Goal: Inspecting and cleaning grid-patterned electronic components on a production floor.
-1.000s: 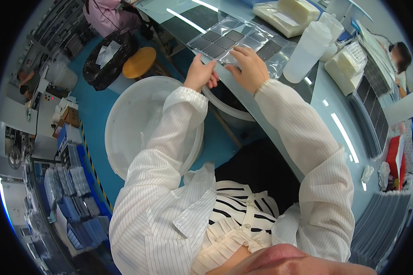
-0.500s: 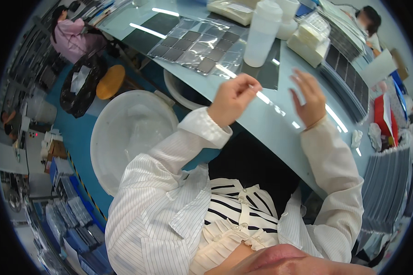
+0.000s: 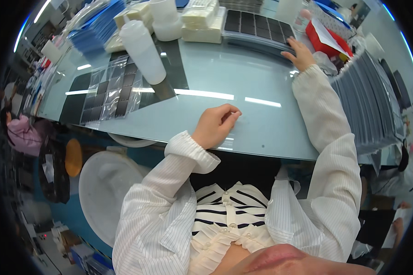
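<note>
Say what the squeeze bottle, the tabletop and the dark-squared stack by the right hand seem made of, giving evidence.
Squeeze bottle: probably soft plastic, satin finish; its walls look milky and translucent.
Tabletop: perhaps glass, glossy; it mirrors bright light strips.
Dark-squared stack by the right hand: possibly plastic sheets; the edges look layered, but the squares' material is unclear.

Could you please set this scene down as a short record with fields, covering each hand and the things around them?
Left hand: loosely curled above the glossy table, nothing visible in it
Right hand: fingers at the right end of the stack of dark-panelled sheets
Table's left side: translucent bottle, clear plastic sheet with dark squares
Table's right side: red box, tall grey stack
</note>
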